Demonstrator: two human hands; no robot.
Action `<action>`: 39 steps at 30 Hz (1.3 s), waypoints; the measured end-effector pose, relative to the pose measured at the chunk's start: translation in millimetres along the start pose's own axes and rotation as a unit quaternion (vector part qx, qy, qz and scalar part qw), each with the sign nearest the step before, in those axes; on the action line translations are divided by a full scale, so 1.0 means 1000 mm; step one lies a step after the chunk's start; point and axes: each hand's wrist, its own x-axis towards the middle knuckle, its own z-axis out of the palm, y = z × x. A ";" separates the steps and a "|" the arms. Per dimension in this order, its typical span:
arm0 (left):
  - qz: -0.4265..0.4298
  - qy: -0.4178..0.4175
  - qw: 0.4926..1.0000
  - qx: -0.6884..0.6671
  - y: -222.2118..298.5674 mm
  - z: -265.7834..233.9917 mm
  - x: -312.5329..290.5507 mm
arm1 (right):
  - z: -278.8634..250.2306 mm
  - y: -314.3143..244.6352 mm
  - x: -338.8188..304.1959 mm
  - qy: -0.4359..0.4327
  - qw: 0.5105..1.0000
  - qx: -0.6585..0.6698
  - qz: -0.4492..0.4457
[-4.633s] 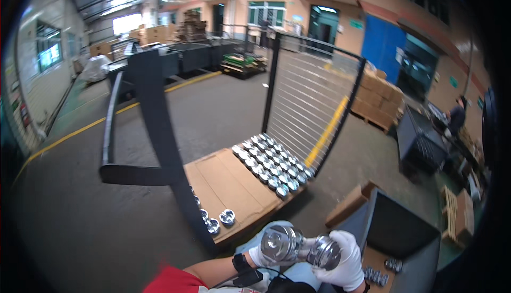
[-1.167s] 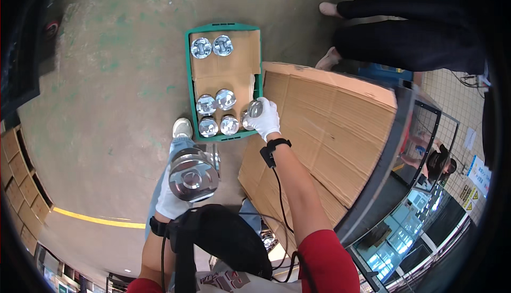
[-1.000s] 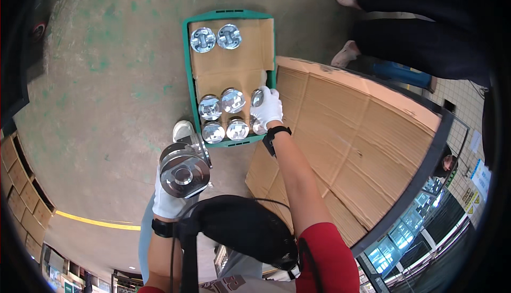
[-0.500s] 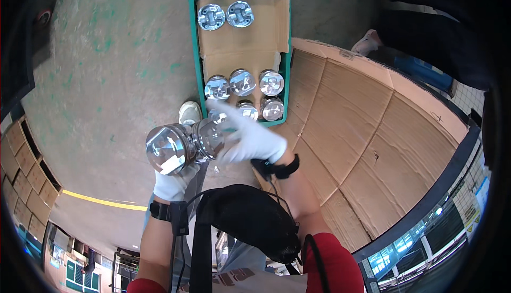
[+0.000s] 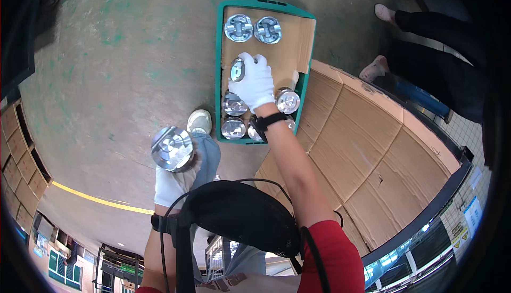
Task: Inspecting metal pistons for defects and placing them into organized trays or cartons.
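Observation:
A shiny metal piston (image 5: pixel 172 148) rests crown up in my gloved left hand (image 5: pixel 173 185), whose fingers are mostly hidden beneath it. My gloved right hand (image 5: pixel 254 80) reaches into the green crate (image 5: pixel 219 64), its fingers closed round another piston (image 5: pixel 237 70) tilted on its side. At the crate's far end stand two pistons, a left one (image 5: pixel 238 28) and a right one (image 5: pixel 268 30), with their hollow undersides up. Several more fill the near end, among them a piston (image 5: pixel 288 101) at the right; my right hand and wrist partly cover this group.
Cardboard (image 5: pixel 290 40) lines the crate, which sits on the worn floor (image 5: pixel 138 53). A large cardboard-covered surface (image 5: pixel 367 149) lies to the right. Another person's legs and shoes (image 5: pixel 374 68) are at the far right. My shoe (image 5: pixel 199 121) is near the crate's near-left corner.
My right hand has moved away from my left hand, forward into the crate, with one of the two pistons that were together there. The other piston stays in my left hand. The view has shifted.

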 end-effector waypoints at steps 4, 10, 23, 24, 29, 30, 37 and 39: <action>0.018 0.109 0.994 -0.011 -0.003 0.011 0.001 | 0.040 0.005 0.014 -0.070 0.993 -0.085 0.037; -0.016 0.004 1.000 -0.013 0.000 0.016 -0.006 | 0.017 -0.007 -0.009 -0.021 0.997 -0.071 0.004; -0.003 -0.006 0.959 0.282 -0.027 0.035 -0.017 | -0.064 -0.050 -0.100 -0.222 0.916 0.297 -0.153; 0.005 -0.007 0.959 0.284 -0.032 0.042 -0.018 | -0.064 -0.035 -0.097 -0.123 0.938 0.297 -0.127; -0.014 -0.039 0.959 0.281 -0.024 0.043 -0.019 | -0.051 0.033 -0.029 0.078 0.995 0.049 0.036; -0.014 -0.041 0.959 0.281 -0.024 0.045 -0.018 | -0.045 0.048 -0.015 0.058 0.998 0.010 0.039; -0.023 -0.011 0.968 0.249 -0.024 0.057 -0.020 | -0.001 0.081 0.023 -0.064 0.990 -0.105 0.070; -0.020 -0.004 0.969 0.244 -0.023 0.059 -0.021 | 0.004 0.077 0.017 -0.062 0.991 -0.099 0.069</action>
